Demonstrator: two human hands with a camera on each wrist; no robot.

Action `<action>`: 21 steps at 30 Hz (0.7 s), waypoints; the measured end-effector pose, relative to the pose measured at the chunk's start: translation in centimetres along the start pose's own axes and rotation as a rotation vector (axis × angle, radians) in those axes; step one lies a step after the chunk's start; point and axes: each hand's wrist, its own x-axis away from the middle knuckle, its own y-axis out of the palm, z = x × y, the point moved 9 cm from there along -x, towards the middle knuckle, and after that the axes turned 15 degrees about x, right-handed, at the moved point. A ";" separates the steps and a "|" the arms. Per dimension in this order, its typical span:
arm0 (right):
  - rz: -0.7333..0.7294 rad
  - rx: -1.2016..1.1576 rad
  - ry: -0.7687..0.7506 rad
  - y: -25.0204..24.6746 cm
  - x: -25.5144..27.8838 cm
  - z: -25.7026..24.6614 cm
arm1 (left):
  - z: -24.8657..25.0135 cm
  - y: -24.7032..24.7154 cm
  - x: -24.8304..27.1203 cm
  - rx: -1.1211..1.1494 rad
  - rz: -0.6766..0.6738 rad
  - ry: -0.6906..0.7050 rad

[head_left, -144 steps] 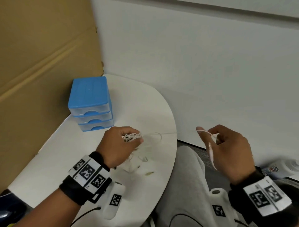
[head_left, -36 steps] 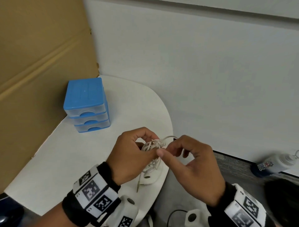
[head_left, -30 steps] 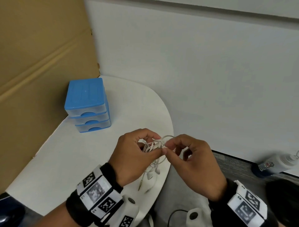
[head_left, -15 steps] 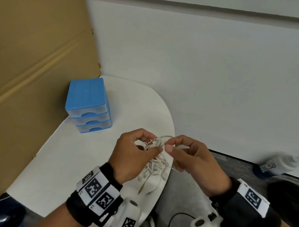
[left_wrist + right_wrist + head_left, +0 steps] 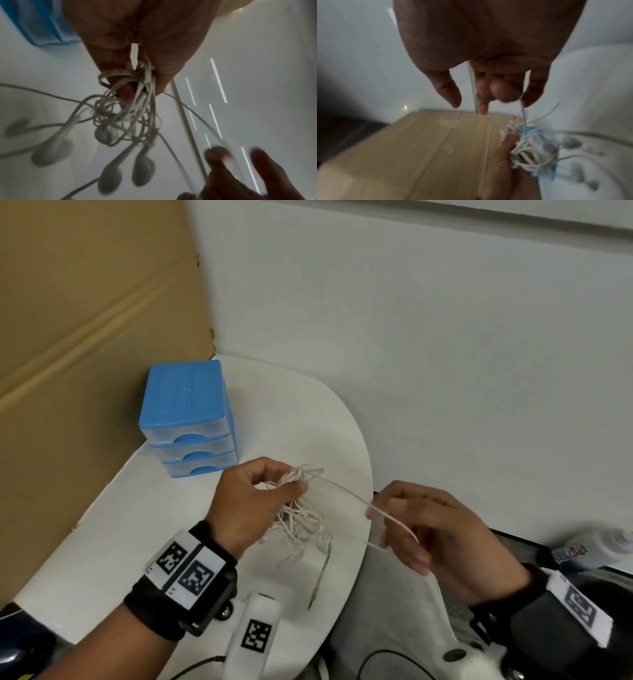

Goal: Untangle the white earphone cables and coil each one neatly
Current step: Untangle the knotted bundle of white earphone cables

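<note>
Above the bench point(image 5: 191, 529), near the drawers point(image 5: 189, 419), the left hand point(image 5: 250, 508) pinches the tangle point(image 5: 301, 518) as an anchor, so the right hand point(image 5: 435, 529), fingers curled round a strand point(image 5: 346, 494), can draw it free.

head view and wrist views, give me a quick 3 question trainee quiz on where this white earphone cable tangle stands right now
1. True or false: the tangled bundle of white earphone cables lies loose on the white rounded table, untouched by either hand.
2. Which hand pulls one strand out to the side? A) the left hand B) the right hand C) neither
3. Fill in: the small storage unit behind the hands has a blue top and ___ clear drawers.

Key
1. False: the left hand grips the bundle above the table, earbuds dangling.
2. B: its fingers pinch a strand drawn taut from the bundle.
3. Three.
</note>
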 end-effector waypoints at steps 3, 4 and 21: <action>0.081 0.349 0.054 0.2 -0.1 0.8 | 1.3 1.7 0.8 -0.059 -0.100 0.091; 0.104 0.374 0.037 0.3 -0.2 0.8 | 1.4 2.2 1.1 -0.069 -0.133 0.100; -0.045 0.399 0.100 0.3 -0.3 1.8 | 2.7 6.4 5.2 -0.366 -0.388 0.578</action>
